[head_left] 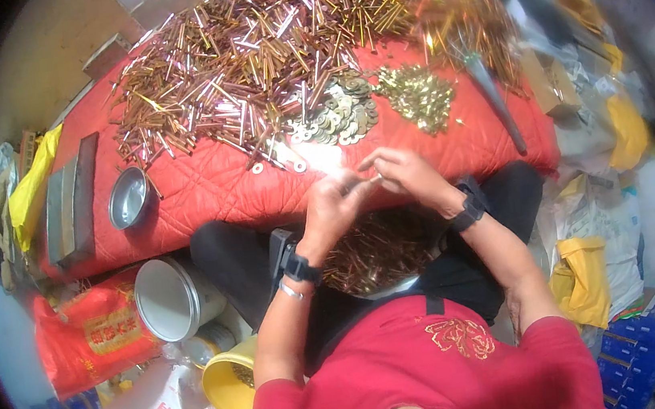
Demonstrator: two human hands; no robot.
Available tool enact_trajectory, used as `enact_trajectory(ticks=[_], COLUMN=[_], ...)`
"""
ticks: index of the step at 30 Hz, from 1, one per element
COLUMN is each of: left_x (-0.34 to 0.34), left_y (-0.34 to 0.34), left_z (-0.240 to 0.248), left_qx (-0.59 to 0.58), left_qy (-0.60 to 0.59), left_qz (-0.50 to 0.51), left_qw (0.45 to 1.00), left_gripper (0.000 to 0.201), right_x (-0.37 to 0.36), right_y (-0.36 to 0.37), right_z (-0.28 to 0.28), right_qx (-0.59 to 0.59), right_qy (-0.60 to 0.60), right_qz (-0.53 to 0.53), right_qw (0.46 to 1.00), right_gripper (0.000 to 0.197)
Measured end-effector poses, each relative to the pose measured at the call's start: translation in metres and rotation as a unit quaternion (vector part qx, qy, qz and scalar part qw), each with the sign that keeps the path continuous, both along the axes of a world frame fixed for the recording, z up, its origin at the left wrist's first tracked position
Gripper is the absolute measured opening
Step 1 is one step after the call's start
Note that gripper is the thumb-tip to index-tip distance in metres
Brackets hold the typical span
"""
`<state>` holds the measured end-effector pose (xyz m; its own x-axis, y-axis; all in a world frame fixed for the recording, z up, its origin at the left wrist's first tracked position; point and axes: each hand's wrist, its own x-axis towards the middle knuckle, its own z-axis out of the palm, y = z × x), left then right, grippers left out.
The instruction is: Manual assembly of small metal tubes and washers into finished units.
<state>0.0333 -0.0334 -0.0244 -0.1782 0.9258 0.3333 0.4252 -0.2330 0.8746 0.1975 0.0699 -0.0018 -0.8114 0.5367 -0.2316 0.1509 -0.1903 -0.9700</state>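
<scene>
My left hand and my right hand meet over the near edge of the red quilted cloth. Their fingers are pinched together, and whatever lies between them is too small to make out. Just beyond the fingers lies a pile of flat round washers with center holes. To its right is a heap of small gold-colored pieces. Farther back spreads a large mound of thin copper-colored metal tubes. Two loose washers lie near my left hand, beside a bright glare.
A metal bowl and a flat grey metal block sit at left on the cloth. More thin copper-colored pieces lie below my hands, between my legs. A white bucket, a yellow bucket and a red sack stand lower left.
</scene>
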Motion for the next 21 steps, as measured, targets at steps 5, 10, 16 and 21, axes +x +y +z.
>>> enact_trajectory(ticks=[5, 10, 16, 21], left_x=[-0.018, -0.108, -0.181, -0.164], left_y=[0.007, 0.084, 0.195, 0.236], left_z=[0.054, 0.051, 0.060, 0.054], left_qx=[0.020, -0.036, -0.279, -0.356], left_qy=[0.182, 0.192, 0.341, 0.381], left_qz=[-0.163, 0.140, 0.281, 0.325], left_qw=[0.969, 0.971, 0.853, 0.789], left_gripper=[0.014, 0.031, 0.083, 0.091], right_x=[0.018, 0.022, 0.007, -0.015], right_y=[0.010, 0.063, 0.184, 0.258], right_z=[0.047, 0.028, 0.006, -0.006], right_qx=[0.052, 0.295, 0.725, 0.827], right_qy=[-0.101, -0.067, -0.137, -0.274], right_qz=[0.159, 0.031, -0.135, -0.038], right_qw=[0.981, 0.953, 0.661, 0.490], right_gripper=[0.025, 0.023, 0.005, 0.008])
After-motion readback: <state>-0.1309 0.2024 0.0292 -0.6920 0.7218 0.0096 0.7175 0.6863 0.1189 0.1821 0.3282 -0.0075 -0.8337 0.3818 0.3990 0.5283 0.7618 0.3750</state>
